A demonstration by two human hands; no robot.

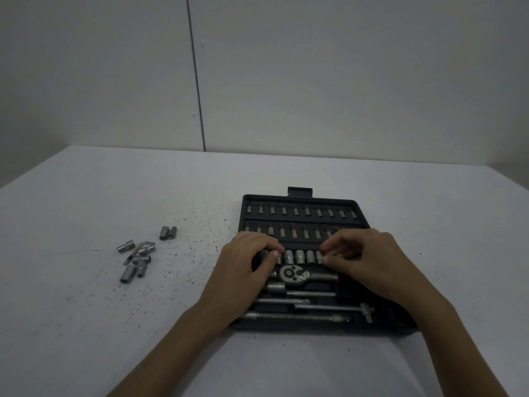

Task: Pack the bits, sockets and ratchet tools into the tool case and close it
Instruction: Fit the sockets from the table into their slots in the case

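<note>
Case (300, 202) lies open at the counter's (86, 325) centre; loose sockets (137, 259) wait at nine o'clock. Left hand (246, 270) and right hand (363, 259) curl fingers onto the socket row (300, 256); whether they pinch one is unclear. Each socket likely needs pressing straight down into its slot.

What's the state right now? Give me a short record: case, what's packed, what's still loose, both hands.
case: black tool case open flat on the table
packed: two rows of bits, a row of sockets, ratchet, extension bars
loose: cluster of sockets and a bent key on the table, left of the case; two more sockets just beyond
left hand: on the left end of the socket row
right hand: fingertips at the right end of the row
lid: not closed
</note>
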